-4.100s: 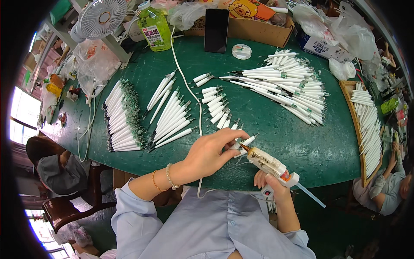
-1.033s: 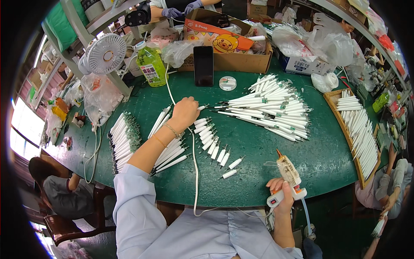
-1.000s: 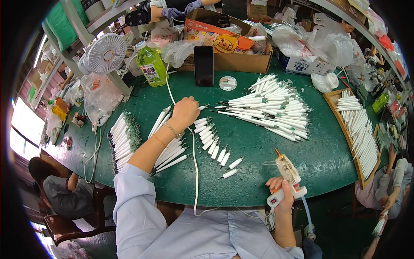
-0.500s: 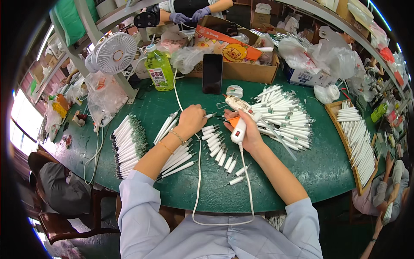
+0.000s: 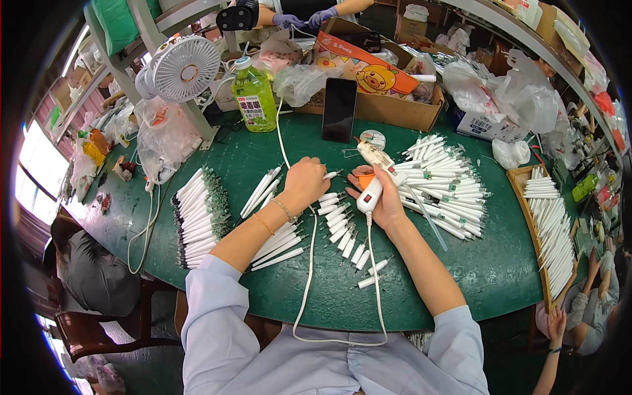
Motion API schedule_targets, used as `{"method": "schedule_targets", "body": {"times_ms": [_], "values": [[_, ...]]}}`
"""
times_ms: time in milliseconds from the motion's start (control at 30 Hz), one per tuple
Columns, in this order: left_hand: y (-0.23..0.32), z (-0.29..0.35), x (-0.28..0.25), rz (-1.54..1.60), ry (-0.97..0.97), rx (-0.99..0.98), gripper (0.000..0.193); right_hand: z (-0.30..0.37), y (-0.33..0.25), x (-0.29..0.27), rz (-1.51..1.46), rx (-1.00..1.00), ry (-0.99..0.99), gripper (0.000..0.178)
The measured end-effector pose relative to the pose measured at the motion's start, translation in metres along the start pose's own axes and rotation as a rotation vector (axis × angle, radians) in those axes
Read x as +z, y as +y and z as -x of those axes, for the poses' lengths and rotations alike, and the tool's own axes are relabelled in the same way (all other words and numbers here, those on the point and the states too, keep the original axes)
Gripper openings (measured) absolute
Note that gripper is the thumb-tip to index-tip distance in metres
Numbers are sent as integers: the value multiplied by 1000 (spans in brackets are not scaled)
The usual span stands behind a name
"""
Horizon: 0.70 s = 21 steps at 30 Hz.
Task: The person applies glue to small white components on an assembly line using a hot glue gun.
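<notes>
Head view: right hand (image 5: 384, 196) grips glue gun (image 5: 372, 172); left hand (image 5: 304, 184) pinches white tube (image 5: 331, 175) mid-table.

Left hand (image 5: 304, 183) curled, palm down, fingertips pinched; right hand (image 5: 382, 192) gripping closed, palm up; both forearms extended.

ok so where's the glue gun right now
In the head view the glue gun is in the right hand, centre of the green table, just below the upright black phone.

White glue gun (image 5: 372, 176), orange trigger; green table (image 5: 500, 263); white tubes (image 5: 339, 220).
</notes>
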State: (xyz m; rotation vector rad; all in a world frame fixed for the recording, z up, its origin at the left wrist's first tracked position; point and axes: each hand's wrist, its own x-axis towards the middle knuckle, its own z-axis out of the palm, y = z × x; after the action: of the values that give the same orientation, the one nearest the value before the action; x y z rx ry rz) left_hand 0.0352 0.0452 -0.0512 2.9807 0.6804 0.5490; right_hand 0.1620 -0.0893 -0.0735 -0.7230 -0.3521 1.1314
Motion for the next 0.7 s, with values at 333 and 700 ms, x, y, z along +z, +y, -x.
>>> {"method": "schedule_targets", "body": {"times_ms": [333,700], "values": [[-8,-1,1,-75,55,16,14,2,1,0,20,-14,15,28],[-19,-7,-7,-162,134,-54,26,16,-19,6,-123,-68,-79,27]]}}
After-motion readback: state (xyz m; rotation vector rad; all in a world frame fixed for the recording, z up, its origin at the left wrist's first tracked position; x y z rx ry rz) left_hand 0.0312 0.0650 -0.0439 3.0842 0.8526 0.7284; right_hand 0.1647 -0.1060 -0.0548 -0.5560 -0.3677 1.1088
